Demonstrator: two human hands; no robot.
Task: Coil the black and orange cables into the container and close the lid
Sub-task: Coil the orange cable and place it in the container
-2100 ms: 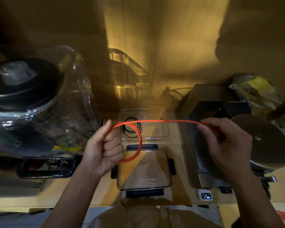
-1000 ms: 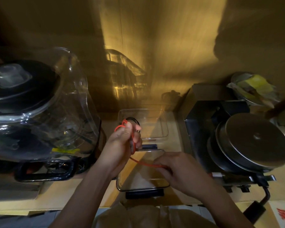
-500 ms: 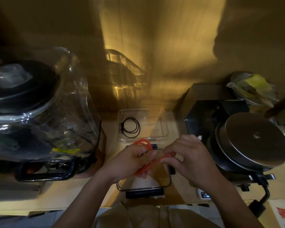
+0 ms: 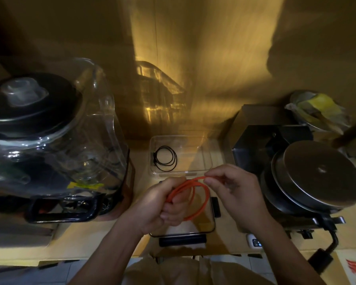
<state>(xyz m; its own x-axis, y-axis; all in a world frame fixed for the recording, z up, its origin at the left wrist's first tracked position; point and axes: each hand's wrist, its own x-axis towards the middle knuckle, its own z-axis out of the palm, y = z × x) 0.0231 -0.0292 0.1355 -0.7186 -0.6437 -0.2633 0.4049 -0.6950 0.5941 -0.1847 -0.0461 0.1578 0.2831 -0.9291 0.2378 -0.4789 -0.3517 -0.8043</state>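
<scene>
The orange cable point(image 4: 201, 204) is wound into a small loop above the lid. My left hand point(image 4: 162, 204) grips the loop's left side in curled fingers. My right hand point(image 4: 232, 188) pinches the cable's top end between thumb and fingertips. Behind the hands stands the clear container point(image 4: 206, 159), open, with the coiled black cable point(image 4: 165, 158) lying in its left half. The clear lid point(image 4: 208, 225) with black clips lies flat on the counter under my hands, partly hidden by them.
A large blender jar with a black lid point(image 4: 49, 128) fills the left side. A steel machine with a round metal plate point(image 4: 317, 173) stands on the right, a small white device point(image 4: 255, 242) at its front. The counter edge runs just below the lid.
The long straight orange cable has been wound into a loop. My right hand came in from the far right to the loop's top. Both hands now hold the coil over the lid.
</scene>
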